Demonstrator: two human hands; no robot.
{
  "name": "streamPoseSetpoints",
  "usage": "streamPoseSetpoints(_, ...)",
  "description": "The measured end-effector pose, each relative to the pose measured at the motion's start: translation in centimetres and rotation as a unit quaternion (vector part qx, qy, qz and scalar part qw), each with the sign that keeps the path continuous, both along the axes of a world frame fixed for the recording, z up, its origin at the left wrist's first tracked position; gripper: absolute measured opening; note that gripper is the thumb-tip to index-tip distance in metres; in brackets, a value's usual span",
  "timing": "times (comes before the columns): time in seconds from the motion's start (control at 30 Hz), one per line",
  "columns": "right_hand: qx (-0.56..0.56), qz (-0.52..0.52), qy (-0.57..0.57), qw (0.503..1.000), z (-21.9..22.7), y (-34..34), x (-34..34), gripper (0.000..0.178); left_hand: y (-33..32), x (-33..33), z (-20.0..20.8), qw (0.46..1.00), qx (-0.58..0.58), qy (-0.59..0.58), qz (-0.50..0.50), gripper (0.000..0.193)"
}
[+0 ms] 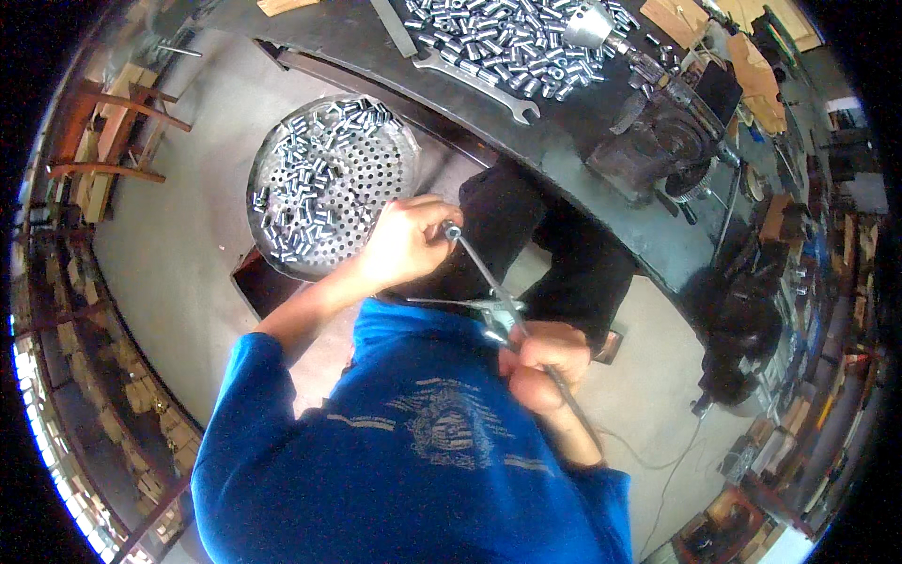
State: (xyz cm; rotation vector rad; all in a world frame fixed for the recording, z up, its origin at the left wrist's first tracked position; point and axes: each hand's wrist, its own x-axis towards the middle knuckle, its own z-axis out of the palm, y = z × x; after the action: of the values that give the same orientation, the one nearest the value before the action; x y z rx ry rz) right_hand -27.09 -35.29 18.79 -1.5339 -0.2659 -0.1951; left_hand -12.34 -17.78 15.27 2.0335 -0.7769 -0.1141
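Note:
My left hand (409, 242) is closed, pinching a small shiny metal sleeve (452, 230) between thumb and fingers. The sleeve meets the upper end of a long, thin grey metal rod (489, 278). Lower down, my right hand (550, 362) wraps round that rod, whose other end runs back past my wrist. A shiny metal piece with a thin pointed arm (493, 308) crosses the rod just ahead of my right fingers; its kind is hard to make out. Beyond my left hand, a round perforated metal tray (376, 179) carries many similar sleeves (305, 174).
A dark workbench (564, 150) spans the upper right, bearing a heap of metal sleeves (526, 42), an open-ended wrench (479, 85) and a dark vise-like machine (658, 141). Wooden pieces (117, 122) stand at far left. A thin cord (662, 465) lies on the floor at right.

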Motion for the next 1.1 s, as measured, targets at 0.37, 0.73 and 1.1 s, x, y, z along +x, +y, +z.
streamPoseSetpoints(0.37, -0.073, 0.019, 0.127, 0.989, 0.0, 1.2, 3.2, 0.025, -0.9, -1.3, 0.8, 0.983, 0.009, -0.113, -0.141, 0.031)
streamPoseSetpoints(0.73, -0.034, -0.050, 0.118, 0.991, -0.3, -1.3, 0.1, 0.031, -2.1, 5.5, -0.9, 0.978, 0.120, -0.144, -0.093, 0.017)
streamPoseSetpoints(1.1, 0.004, -0.053, 0.115, 0.992, -0.4, 0.2, -0.7, 0.025, -11.5, 18.1, 5.9, 0.945, -0.269, 0.177, -0.050, 0.040)
